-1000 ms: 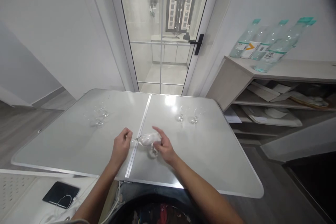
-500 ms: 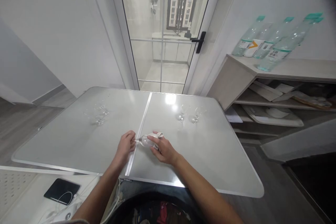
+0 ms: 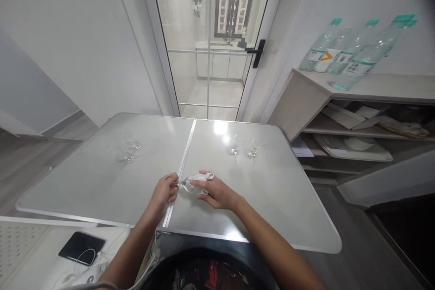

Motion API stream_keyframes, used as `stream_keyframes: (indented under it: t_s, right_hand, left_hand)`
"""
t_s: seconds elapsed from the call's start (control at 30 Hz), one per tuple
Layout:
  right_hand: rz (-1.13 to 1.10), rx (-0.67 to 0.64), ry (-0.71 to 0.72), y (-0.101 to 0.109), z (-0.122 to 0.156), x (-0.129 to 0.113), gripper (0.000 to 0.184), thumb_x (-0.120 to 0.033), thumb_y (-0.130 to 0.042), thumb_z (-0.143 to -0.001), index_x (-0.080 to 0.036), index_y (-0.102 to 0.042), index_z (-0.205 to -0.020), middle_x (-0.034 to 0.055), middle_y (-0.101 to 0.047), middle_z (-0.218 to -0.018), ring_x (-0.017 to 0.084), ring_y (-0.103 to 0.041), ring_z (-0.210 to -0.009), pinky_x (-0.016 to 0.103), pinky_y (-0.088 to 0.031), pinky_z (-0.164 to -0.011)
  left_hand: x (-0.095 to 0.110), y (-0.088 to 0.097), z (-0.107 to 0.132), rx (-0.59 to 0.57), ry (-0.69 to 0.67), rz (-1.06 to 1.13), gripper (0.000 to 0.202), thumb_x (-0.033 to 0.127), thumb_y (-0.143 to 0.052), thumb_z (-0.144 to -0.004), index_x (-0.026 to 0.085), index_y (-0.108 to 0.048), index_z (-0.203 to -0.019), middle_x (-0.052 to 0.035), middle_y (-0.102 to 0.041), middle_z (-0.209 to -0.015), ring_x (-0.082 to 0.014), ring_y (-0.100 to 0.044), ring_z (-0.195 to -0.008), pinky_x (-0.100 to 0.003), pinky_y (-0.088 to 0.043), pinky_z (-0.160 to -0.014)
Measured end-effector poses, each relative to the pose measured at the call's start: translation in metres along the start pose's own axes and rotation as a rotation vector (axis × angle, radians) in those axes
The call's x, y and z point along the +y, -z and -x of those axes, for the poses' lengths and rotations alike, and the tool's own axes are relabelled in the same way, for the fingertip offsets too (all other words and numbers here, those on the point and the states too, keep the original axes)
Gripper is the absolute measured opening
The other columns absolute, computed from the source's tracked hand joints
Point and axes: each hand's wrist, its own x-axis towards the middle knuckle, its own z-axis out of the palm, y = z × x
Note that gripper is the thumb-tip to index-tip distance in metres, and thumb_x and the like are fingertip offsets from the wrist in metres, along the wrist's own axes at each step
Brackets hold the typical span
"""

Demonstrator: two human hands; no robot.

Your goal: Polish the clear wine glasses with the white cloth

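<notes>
A clear stemmed glass [image 3: 189, 182] lies on its side between my hands above the white folding table [image 3: 102, 181]. My left hand [image 3: 165, 191] pinches its stem and foot end. My right hand [image 3: 217, 191] wraps the bowl together with a white cloth [image 3: 205, 176] that pokes out past the fingers. Both hands sit close to the table's middle seam, near its front edge.
Two small clear glasses [image 3: 243, 147] stand at the back right of the table and more clear glasses [image 3: 127, 149] at the back left. A shelf unit [image 3: 343, 118] with green-capped bottles [image 3: 353, 52] stands to the right. A black phone [image 3: 80, 248] lies on a lower surface at front left. A glass door stands behind.
My hands have drawn closer together around the glass. My right hand has shifted over the bowl, and the cloth now sticks out on the far side.
</notes>
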Motion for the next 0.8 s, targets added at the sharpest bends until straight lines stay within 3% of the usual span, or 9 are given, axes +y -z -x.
stream_keyframes:
  t_s: [0.13, 0.23, 0.33, 0.43, 0.5, 0.53, 0.6, 0.7, 0.8]
  right_hand:
    - [-0.393, 0.338, -0.418, -0.015, 0.002, -0.004, 0.048, -0.049, -0.07, -0.092, -0.027, -0.063, -0.133, 0.0026, -0.07, -0.093, 0.019, -0.064, -0.077, 0.033, -0.053, -0.078]
    - [-0.676, 0.412, -0.694, -0.024, 0.005, -0.011, 0.053, -0.055, -0.074, -0.087, -0.022, -0.063, -0.128, 0.0001, -0.064, -0.077, 0.018, -0.062, -0.067, 0.029, -0.051, -0.066]
    - [-0.439, 0.408, -0.557, -0.027, 0.012, -0.024, 0.049, -0.053, -0.065, -0.094, -0.025, -0.061, -0.135, 0.0052, -0.07, -0.096, 0.022, -0.066, -0.084, 0.035, -0.055, -0.079]
    - [-0.012, 0.166, -0.138, -0.025, 0.023, -0.035, 0.041, -0.038, -0.063, -0.096, -0.032, -0.063, -0.136, 0.0068, -0.072, -0.114, 0.026, -0.065, -0.105, 0.048, -0.046, -0.107]
    - [0.142, 0.005, 0.064, -0.025, 0.03, -0.035, 0.03, -0.031, -0.063, -0.096, -0.037, -0.072, -0.123, 0.0051, -0.075, -0.105, 0.026, -0.066, -0.103, 0.054, -0.037, -0.115]
    - [0.167, -0.012, 0.106, -0.026, 0.031, -0.033, 0.025, -0.029, -0.063, -0.096, -0.037, -0.075, -0.116, 0.0047, -0.075, -0.099, 0.026, -0.066, -0.1, 0.056, -0.037, -0.115]
    - [0.112, 0.125, 0.027, -0.029, 0.033, -0.027, 0.018, -0.033, -0.063, -0.096, -0.034, -0.076, -0.108, 0.0056, -0.075, -0.095, 0.026, -0.067, -0.095, 0.054, -0.044, -0.107]
    - [-0.244, 0.523, -0.375, -0.035, 0.028, -0.022, 0.031, -0.049, -0.063, -0.095, -0.027, -0.072, -0.115, 0.0058, -0.071, -0.088, 0.025, -0.066, -0.081, 0.041, -0.054, -0.08]
    - [-0.5, 0.616, -0.639, -0.039, 0.024, -0.028, 0.046, -0.058, -0.061, -0.093, -0.022, -0.067, -0.121, 0.0029, -0.066, -0.08, 0.021, -0.063, -0.07, 0.031, -0.052, -0.064]
  left_hand:
    - [-0.009, 0.008, 0.015, 0.205, -0.533, -0.279, 0.032, 0.049, -0.063, -0.086, 0.023, -0.05, -0.074, 0.0011, -0.043, -0.067, -0.0146, -0.04, -0.059, -0.026, -0.034, -0.056]
    - [-0.018, 0.006, 0.02, 0.209, -0.67, -0.372, 0.031, 0.043, -0.067, -0.081, 0.024, -0.048, -0.066, -0.0003, -0.041, -0.064, -0.0167, -0.04, -0.061, -0.029, -0.034, -0.058]
    - [-0.019, 0.0, 0.013, 0.193, -0.384, -0.186, 0.035, 0.044, -0.064, -0.081, 0.024, -0.041, -0.065, 0.0036, -0.032, -0.06, -0.0135, -0.03, -0.053, -0.026, -0.025, -0.05]
    - [-0.012, -0.003, 0.003, -0.08, 0.12, 0.007, 0.038, 0.048, -0.066, -0.074, 0.024, -0.039, -0.064, 0.0088, -0.022, -0.058, -0.0083, -0.014, -0.047, -0.024, -0.01, -0.044]
    - [-0.007, -0.003, 0.002, -0.173, 0.237, 0.034, 0.041, 0.05, -0.068, -0.071, 0.024, -0.038, -0.062, 0.0102, -0.02, -0.057, -0.0065, -0.009, -0.047, -0.024, -0.006, -0.045]
    - [-0.005, -0.003, 0.004, -0.154, 0.183, 0.023, 0.042, 0.051, -0.068, -0.073, 0.024, -0.037, -0.063, 0.01, -0.021, -0.057, -0.0064, -0.01, -0.046, -0.023, -0.006, -0.045]
    - [-0.003, -0.003, 0.013, -0.038, -0.071, -0.046, 0.04, 0.051, -0.066, -0.079, 0.023, -0.04, -0.066, 0.008, -0.026, -0.059, -0.0081, -0.019, -0.047, -0.023, -0.014, -0.046]
    - [-0.005, -0.005, 0.031, 0.128, -0.5, -0.25, 0.031, 0.043, -0.067, -0.082, 0.022, -0.048, -0.07, 0.0034, -0.038, -0.063, -0.0128, -0.036, -0.057, -0.025, -0.031, -0.055]
    - [-0.01, -0.007, 0.038, 0.211, -0.644, -0.326, 0.029, 0.038, -0.068, -0.079, 0.022, -0.048, -0.065, 0.0018, -0.039, -0.063, -0.014, -0.037, -0.059, -0.028, -0.034, -0.059]
